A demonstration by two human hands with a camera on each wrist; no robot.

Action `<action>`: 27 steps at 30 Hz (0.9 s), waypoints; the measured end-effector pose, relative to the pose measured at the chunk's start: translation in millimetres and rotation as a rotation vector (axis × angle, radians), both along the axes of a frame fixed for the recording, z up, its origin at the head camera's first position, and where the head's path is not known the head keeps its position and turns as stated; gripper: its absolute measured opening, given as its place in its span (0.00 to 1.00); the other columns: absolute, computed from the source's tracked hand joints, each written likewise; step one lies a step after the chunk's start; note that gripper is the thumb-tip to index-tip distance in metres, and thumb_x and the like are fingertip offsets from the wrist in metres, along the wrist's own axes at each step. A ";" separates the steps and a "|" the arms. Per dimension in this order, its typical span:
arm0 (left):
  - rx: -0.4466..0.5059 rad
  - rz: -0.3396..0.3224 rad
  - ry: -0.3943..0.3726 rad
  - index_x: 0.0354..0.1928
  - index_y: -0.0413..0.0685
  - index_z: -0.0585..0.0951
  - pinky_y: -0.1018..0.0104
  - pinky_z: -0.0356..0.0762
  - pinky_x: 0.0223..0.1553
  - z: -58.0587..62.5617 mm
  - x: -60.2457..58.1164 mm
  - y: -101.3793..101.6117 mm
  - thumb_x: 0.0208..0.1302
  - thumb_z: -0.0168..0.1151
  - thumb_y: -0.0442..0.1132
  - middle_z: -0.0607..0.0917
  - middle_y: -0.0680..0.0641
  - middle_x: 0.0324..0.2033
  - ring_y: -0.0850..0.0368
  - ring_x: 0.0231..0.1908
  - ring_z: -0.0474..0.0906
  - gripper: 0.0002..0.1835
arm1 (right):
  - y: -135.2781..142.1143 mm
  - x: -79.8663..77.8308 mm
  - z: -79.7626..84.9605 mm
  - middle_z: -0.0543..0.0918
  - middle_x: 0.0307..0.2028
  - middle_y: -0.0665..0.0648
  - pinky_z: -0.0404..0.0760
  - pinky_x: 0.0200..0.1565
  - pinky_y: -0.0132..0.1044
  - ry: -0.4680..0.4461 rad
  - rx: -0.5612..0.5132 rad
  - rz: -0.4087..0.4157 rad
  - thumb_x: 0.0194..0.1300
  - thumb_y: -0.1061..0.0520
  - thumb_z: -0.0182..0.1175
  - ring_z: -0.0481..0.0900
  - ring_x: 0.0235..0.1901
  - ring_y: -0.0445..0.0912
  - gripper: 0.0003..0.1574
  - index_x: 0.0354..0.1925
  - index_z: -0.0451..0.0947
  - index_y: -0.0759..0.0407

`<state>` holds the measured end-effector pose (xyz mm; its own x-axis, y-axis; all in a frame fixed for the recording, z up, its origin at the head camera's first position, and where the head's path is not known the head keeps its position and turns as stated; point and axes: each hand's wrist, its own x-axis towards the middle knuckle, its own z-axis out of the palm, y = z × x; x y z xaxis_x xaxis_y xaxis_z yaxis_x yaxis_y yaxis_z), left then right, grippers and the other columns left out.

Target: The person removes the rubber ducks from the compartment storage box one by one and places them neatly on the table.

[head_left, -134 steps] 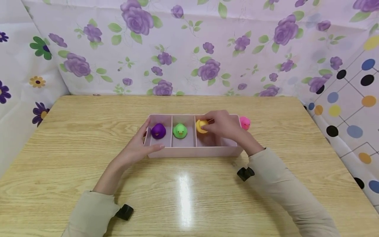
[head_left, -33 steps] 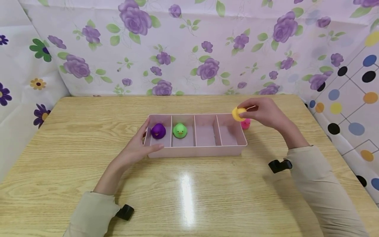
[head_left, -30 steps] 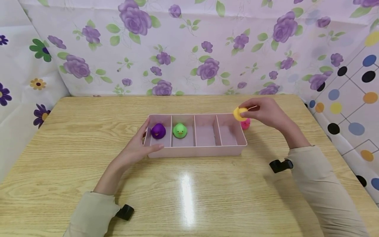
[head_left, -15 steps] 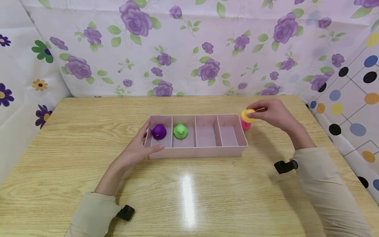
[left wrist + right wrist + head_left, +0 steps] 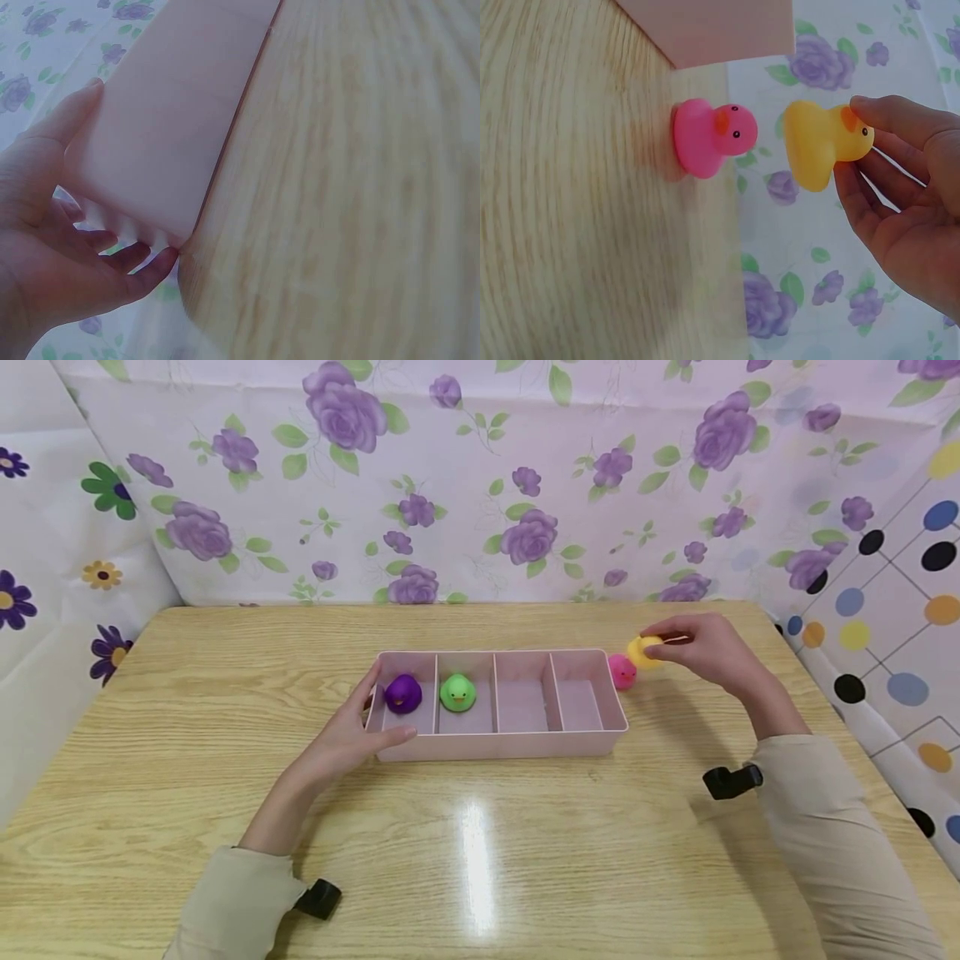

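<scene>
A pale pink box [image 5: 495, 747] with several compartments stands on the table in the head view. My left hand [image 5: 343, 737] grips its left end, thumb on the front wall and fingers along the end wall [image 5: 124, 217]. A purple rubber duck [image 5: 402, 694] sits in the leftmost compartment, a green rubber duck [image 5: 457, 692] in the one beside it. Beyond the box's right end, my right hand [image 5: 708, 652] pinches a yellow rubber duck [image 5: 814, 146] by its head, raised above the table. A pink rubber duck [image 5: 709, 139] stands on the table close to the box.
The wooden table [image 5: 375, 860] reaches back to a flowered sheet [image 5: 480, 485]. A dotted sheet [image 5: 900, 610] hangs at the right and another flowered sheet [image 5: 52, 527] at the left. Black wrist devices [image 5: 318, 898] are on both sleeves.
My right hand has lifted the yellow rubber duck out of the third compartment and carried it right, past the box's end and the pink duck. My left hand has stayed on the box.
</scene>
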<state>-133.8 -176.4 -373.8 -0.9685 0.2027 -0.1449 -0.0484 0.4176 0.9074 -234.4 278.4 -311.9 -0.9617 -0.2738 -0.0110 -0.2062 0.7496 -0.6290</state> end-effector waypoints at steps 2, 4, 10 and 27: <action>-0.003 0.001 0.000 0.77 0.61 0.35 0.34 0.49 0.64 0.1 0.3 0.0 0.58 0.70 0.49 0.46 0.35 0.74 0.36 0.71 0.44 0.59 | 2.4 -0.5 -2.1 0.80 0.51 0.65 0.79 0.47 0.42 -0.009 -0.002 -0.008 0.65 0.47 0.64 0.79 0.49 0.57 0.28 0.55 0.79 0.64; -0.004 0.001 0.000 0.77 0.61 0.35 0.33 0.49 0.64 0.1 0.5 0.1 0.58 0.70 0.48 0.46 0.35 0.74 0.36 0.71 0.44 0.59 | 4.7 -1.0 -4.1 0.80 0.52 0.65 0.78 0.49 0.44 -0.019 -0.008 -0.016 0.65 0.47 0.64 0.79 0.49 0.57 0.28 0.56 0.79 0.64; -0.004 0.002 -0.002 0.77 0.62 0.35 0.33 0.49 0.64 -0.1 0.3 0.2 0.58 0.70 0.48 0.45 0.36 0.74 0.36 0.71 0.44 0.59 | 12.0 -2.3 -9.0 0.78 0.55 0.68 0.76 0.52 0.51 -0.053 -0.018 -0.030 0.66 0.49 0.63 0.77 0.53 0.59 0.29 0.58 0.77 0.65; 0.019 0.001 0.001 0.77 0.62 0.35 0.34 0.50 0.64 -0.1 0.1 0.1 0.59 0.70 0.47 0.45 0.37 0.74 0.37 0.71 0.44 0.59 | 26.9 -7.2 -27.0 0.73 0.60 0.69 0.70 0.56 0.55 -0.151 -0.052 -0.071 0.68 0.51 0.62 0.71 0.57 0.59 0.29 0.60 0.74 0.67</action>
